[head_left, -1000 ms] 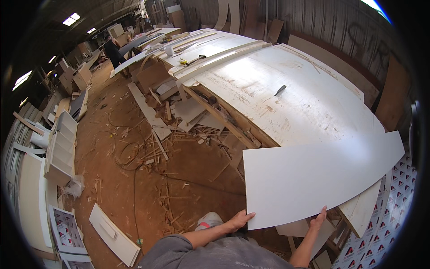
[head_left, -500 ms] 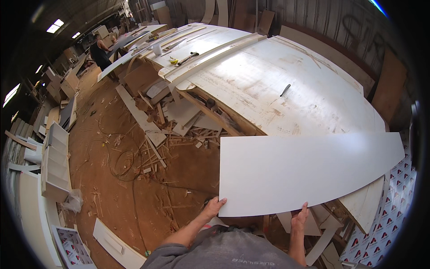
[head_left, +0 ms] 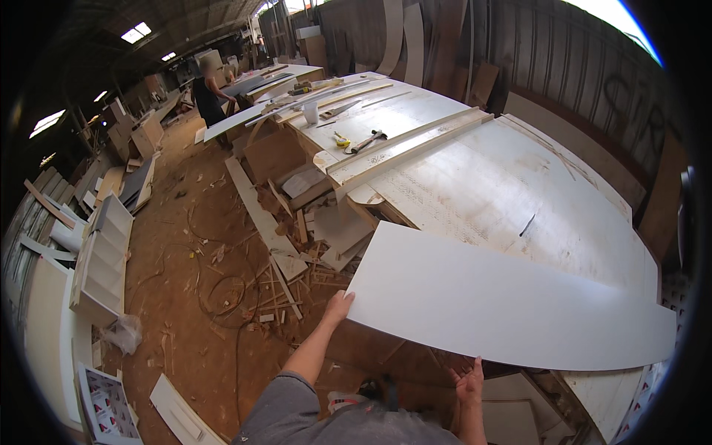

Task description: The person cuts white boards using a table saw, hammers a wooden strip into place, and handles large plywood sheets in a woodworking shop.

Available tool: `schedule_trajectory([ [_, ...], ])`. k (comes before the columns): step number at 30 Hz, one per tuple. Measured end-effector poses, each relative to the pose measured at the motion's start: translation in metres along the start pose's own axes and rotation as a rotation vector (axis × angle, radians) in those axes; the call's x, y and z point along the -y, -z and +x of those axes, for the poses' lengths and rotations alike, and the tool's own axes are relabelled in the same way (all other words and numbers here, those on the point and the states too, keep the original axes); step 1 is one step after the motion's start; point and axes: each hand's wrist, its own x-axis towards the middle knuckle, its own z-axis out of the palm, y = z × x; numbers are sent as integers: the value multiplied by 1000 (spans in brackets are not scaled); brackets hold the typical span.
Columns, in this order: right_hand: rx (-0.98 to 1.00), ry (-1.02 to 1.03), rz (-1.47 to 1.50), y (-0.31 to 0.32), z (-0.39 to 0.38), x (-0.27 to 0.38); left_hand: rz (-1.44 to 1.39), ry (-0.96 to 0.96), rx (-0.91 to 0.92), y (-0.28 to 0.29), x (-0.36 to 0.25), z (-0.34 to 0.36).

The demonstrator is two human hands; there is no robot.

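A large white panel (head_left: 489, 304) lies partly over the near end of a long white-topped workbench, its left part sticking out past the bench edge. My left hand (head_left: 339, 305) is closed on the panel's near left corner. Just below the near edge is my right hand (head_left: 467, 383), palm up with the fingers apart. One of its fingertips meets that edge; whether it bears any weight I cannot tell. On the bench top (head_left: 452, 178) beyond the panel lies a thin dark tool (head_left: 527, 225), too small to name.
Farther along the bench are a hammer (head_left: 367, 142), a yellow tape measure (head_left: 341, 140), a handsaw (head_left: 340, 110) and a white cup (head_left: 311, 113). Wood offcuts (head_left: 285, 285) and a cable cover the floor at left. A person (head_left: 210, 93) stands at a far table. Shelving (head_left: 104, 259) lines the left.
The panel has turned, its left end swinging away from me and its right end coming nearer. My left hand moved forward with it. My right hand's fingers have spread, and the view has shifted.
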Motion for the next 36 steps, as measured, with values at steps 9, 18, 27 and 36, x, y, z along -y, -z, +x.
schedule_trajectory([
  [9, -556, 430, 361, 247, 36, 139, -322, 344, -408, -50, -12, -28],
  [18, -466, 324, 251, 232, 58, 157, -1132, 402, -331, -131, -9, -19],
  [27, -507, 355, 175, 173, 83, 151, -926, 436, -416, -130, -30, 8],
  [36, -446, 344, 229, 64, 84, 83, -946, 398, -311, -47, -27, 124],
])
